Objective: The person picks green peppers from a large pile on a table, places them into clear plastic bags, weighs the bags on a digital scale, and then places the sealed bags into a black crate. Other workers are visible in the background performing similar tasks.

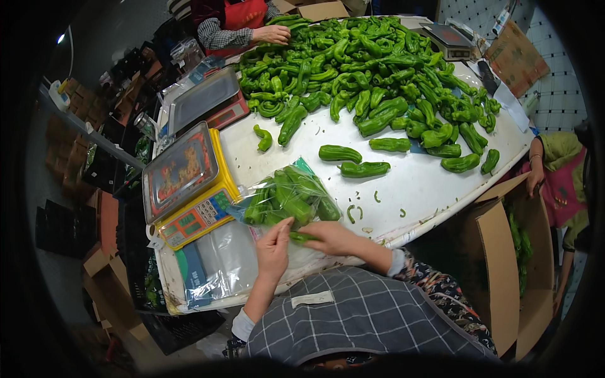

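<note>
A clear plastic bag (326,189) filled with green peppers lies on the white table before me. My left hand (275,248) pinches the bag's near edge between thumb and fingers. My right hand (336,238) holds a single green pepper (302,237) by the bag's near side, its tip close to my left fingers. Two loose peppers, one of them this green pepper (364,169), rest beyond the bag. A large heap of green peppers (359,61) covers the far part of the table. Flat empty plastic bags (222,264) lie left of my left hand.
A yellow digital scale (198,212) stands at the left, with a red scale (227,113) behind it and another scale (446,38) at the far right. A co-worker's hand (272,35) touches the heap. Another person's hand (535,182) is by an open cardboard box (501,274) at the right.
</note>
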Demonstrator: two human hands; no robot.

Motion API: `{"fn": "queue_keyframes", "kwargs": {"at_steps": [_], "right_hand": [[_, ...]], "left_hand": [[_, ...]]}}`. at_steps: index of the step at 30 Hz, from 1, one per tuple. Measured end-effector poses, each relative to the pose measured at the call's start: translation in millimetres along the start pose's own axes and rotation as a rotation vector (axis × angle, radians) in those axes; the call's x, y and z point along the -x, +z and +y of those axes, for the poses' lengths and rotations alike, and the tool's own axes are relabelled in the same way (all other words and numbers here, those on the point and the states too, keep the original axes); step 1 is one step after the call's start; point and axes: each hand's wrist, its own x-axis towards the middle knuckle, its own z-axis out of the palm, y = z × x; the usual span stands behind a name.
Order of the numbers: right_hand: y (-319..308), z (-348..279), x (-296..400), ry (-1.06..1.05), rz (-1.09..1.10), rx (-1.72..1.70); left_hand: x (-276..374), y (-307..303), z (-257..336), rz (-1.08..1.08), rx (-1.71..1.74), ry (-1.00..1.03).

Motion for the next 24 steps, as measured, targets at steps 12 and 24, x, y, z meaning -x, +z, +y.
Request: {"fn": "queue_keyframes", "kwargs": {"at_steps": [12, 24], "right_hand": [[-9, -36, -3, 0.105, -0.041, -0.401], [22, -17, -40, -0.100, -0.122, -0.163]], "left_hand": [[11, 2, 10, -0.026, -0.176, 0.150], [44, -16, -2, -0.149, -0.317, 0.173]]}}
